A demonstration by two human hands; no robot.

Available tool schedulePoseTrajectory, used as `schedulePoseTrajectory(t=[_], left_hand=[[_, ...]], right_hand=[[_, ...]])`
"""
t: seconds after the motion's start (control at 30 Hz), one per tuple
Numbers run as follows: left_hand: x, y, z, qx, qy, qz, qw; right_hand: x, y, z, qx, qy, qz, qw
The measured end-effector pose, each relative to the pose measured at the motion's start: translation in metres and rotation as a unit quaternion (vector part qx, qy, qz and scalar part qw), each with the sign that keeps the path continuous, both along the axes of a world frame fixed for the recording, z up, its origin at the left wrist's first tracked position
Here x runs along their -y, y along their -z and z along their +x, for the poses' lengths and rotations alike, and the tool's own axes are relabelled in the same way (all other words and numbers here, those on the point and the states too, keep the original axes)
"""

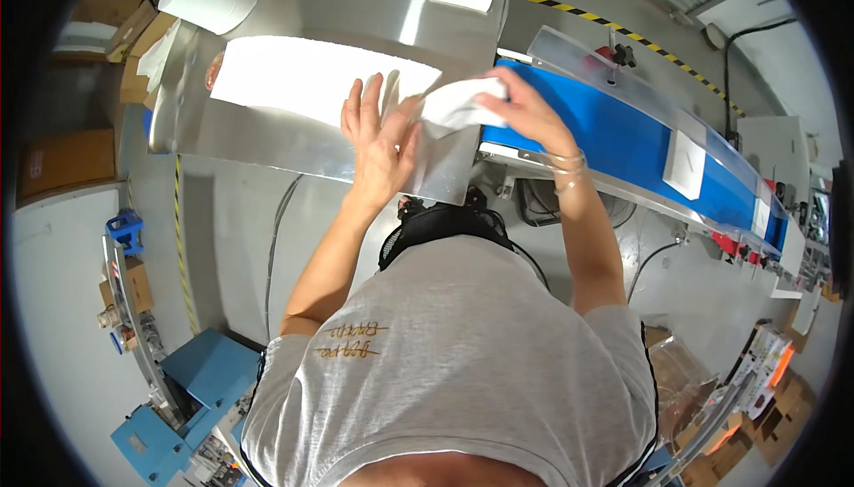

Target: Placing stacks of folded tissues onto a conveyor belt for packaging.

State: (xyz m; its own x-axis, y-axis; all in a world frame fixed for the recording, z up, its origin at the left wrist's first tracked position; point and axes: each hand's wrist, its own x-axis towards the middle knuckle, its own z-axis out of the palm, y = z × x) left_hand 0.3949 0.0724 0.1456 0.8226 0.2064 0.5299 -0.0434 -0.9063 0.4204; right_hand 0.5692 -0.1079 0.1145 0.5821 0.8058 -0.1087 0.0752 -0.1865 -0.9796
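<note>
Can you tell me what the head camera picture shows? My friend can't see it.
A person's right hand holds a white cloth over a shiny metal table, while the left hand rests flat beside it. A blue conveyor belt runs off to the right.

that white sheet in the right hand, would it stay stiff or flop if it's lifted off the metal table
The white sheet probably flops: it already bends and creases where the right hand pinches it. It looks thin, so likely light and easily torn. The left hand lies flat beside it on the shiny metal table, where it may slide easily.
</note>
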Motion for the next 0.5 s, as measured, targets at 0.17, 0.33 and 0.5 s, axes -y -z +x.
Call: schedulePoseTrajectory(t=[0.17, 0.33, 0.5], left_hand=[[-0.007, 0.006, 0.000, -0.007, -0.049, 0.010, 0.999], [-0.006, 0.013, 0.000, 0.013, -0.041, 0.033, 0.999], [-0.010, 0.018, -0.005, 0.016, -0.017, 0.051, 0.998]], right_hand=[[0.084, 0.038, 0.032, 0.083, 0.334, -0.085, 0.935], [0.116, 0.021, 0.027, 0.392, 0.431, -0.381, 0.718], [0.029, -0.024, 0.001, 0.379, 0.136, -0.066, 0.913]])
